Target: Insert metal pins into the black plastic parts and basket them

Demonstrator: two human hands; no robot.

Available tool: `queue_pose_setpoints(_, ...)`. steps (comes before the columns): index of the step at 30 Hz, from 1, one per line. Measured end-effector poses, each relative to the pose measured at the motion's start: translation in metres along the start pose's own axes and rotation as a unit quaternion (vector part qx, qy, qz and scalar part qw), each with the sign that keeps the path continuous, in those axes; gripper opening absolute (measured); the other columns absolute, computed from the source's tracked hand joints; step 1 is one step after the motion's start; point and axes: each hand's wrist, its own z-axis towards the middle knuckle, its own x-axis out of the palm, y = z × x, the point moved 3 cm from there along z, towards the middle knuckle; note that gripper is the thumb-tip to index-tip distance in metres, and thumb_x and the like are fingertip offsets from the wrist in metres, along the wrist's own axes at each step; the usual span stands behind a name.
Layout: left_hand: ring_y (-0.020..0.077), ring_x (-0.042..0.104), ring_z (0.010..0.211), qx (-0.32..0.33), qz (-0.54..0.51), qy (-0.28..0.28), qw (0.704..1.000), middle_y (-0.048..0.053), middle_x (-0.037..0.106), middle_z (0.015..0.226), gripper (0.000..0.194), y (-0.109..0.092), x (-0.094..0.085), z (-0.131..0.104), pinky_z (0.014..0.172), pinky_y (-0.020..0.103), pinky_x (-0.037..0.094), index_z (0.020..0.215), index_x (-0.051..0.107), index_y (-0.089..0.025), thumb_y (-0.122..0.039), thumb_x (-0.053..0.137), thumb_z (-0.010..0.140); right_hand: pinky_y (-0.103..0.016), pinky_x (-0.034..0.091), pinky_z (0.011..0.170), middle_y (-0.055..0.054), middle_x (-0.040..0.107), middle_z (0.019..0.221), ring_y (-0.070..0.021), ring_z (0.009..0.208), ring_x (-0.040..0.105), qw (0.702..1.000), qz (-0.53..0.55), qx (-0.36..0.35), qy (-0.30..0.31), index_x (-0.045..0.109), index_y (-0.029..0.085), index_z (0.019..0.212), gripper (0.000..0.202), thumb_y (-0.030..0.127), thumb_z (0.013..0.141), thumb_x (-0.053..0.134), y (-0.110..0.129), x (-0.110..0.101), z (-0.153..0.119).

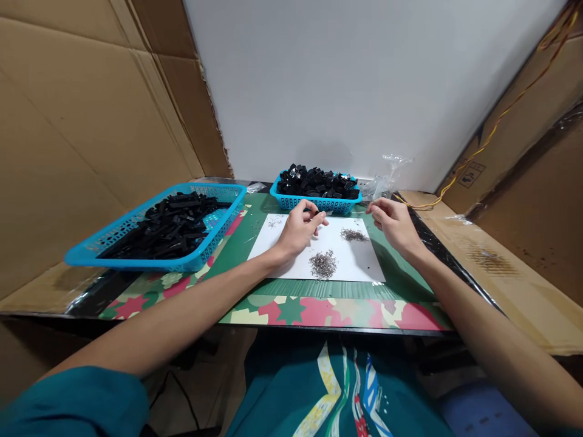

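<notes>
Above the left half of a white sheet (286, 272), my left hand (296, 233) is closed, with a small black plastic piece (317, 213) between thumb and fingers. My right hand (394, 226) is raised past the sheet's right edge, thumb and fingertips pinched together; whatever they hold is too small to make out. On the sheet lie a pile of tiny metallic pieces (323, 264), a second small pile (353, 235) further back, and a sparse scatter of bits (274, 223) at the back left.
A blue basket (300, 203) heaped with black plastic parts stands behind the sheet. Another larger blue basket (182, 263) of long black parts sits at left. Crumpled clear plastic (385, 181) lies at the back right. Cardboard walls (91, 109) flank the table; a yellow-red wire (498, 121) hangs at right.
</notes>
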Motion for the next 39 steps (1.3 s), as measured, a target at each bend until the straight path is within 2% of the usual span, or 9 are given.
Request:
queue_pose_setpoints(5,0.0101,0.053,0.060,-0.023,-0.011,0.019,0.999,0.004,0.074,0.087,0.025,-0.001,-0.003,0.003,0.054,0.024,0.044,0.097,0.046,-0.022,-0.036,0.066,0.091,-0.029,0.023,0.050,0.005,0.044,0.055,-0.0113,0.050,0.034,0.984,-0.111,0.087,0.106,0.065,0.018,0.079,0.023,0.040,0.086,0.068,-0.008,-0.012,0.002)
queue_pose_setpoints(9,0.0104,0.055,0.063,-0.003,0.001,0.041,0.999,0.004,0.074,0.090,0.021,-0.004,-0.003,0.003,0.061,0.026,0.049,0.102,0.050,-0.021,-0.031,0.065,0.092,-0.030,0.022,0.052,0.005,0.044,0.054,-0.0106,0.051,0.032,0.966,-0.168,0.083,0.178,0.071,0.018,0.073,0.017,0.034,0.080,0.072,-0.016,-0.015,0.003)
queue_pose_setpoints(13,0.0107,0.057,0.064,-0.005,-0.014,0.041,0.999,0.006,0.074,0.095,0.016,-0.002,-0.002,0.002,0.060,0.026,0.048,0.107,0.054,-0.022,-0.024,0.063,0.094,-0.030,0.022,0.052,0.005,0.043,0.052,-0.0107,0.051,0.032,0.954,-0.187,0.073,0.224,0.076,0.017,0.074,0.016,0.032,0.079,0.073,-0.022,-0.012,0.004)
queue_pose_setpoints(20,0.0117,0.058,0.068,0.017,0.011,0.055,0.998,0.008,0.073,0.103,0.007,-0.004,-0.001,0.000,0.055,0.023,0.044,0.098,0.062,-0.020,-0.026,0.062,0.095,-0.030,0.027,0.055,0.005,0.049,0.054,-0.0112,0.052,0.035,0.943,-0.212,0.096,0.236,0.076,0.017,0.078,0.014,0.030,0.078,0.071,-0.024,-0.011,0.003)
queue_pose_setpoints(27,0.0165,0.057,0.068,-0.005,0.039,0.083,0.996,0.005,0.059,0.073,0.015,-0.006,0.001,-0.004,0.050,0.024,0.041,0.098,0.075,-0.019,-0.026,0.063,0.093,-0.029,0.026,0.055,0.001,0.053,0.059,-0.0126,0.057,0.040,0.939,-0.187,0.115,0.263,0.074,0.015,0.076,0.018,0.033,0.076,0.070,-0.020,-0.015,0.001)
queue_pose_setpoints(33,0.0160,0.061,0.073,-0.025,0.041,0.105,0.993,0.005,0.060,0.078,0.019,-0.007,0.004,-0.006,0.053,0.023,0.045,0.103,0.077,-0.017,-0.025,0.063,0.092,-0.029,0.026,0.056,0.003,0.051,0.060,-0.0112,0.055,0.034,0.943,-0.187,0.144,0.234,0.073,0.016,0.085,0.022,0.037,0.078,0.071,-0.021,-0.018,0.001)
queue_pose_setpoints(39,0.0153,0.058,0.069,-0.025,0.044,0.113,0.992,0.004,0.059,0.074,0.022,-0.006,0.006,-0.008,0.053,0.024,0.046,0.106,0.076,-0.016,-0.023,0.058,0.096,-0.030,0.025,0.057,0.002,0.050,0.058,-0.0126,0.058,0.035,0.941,-0.187,0.125,0.252,0.073,0.016,0.078,0.022,0.038,0.076,0.072,-0.026,-0.014,0.003)
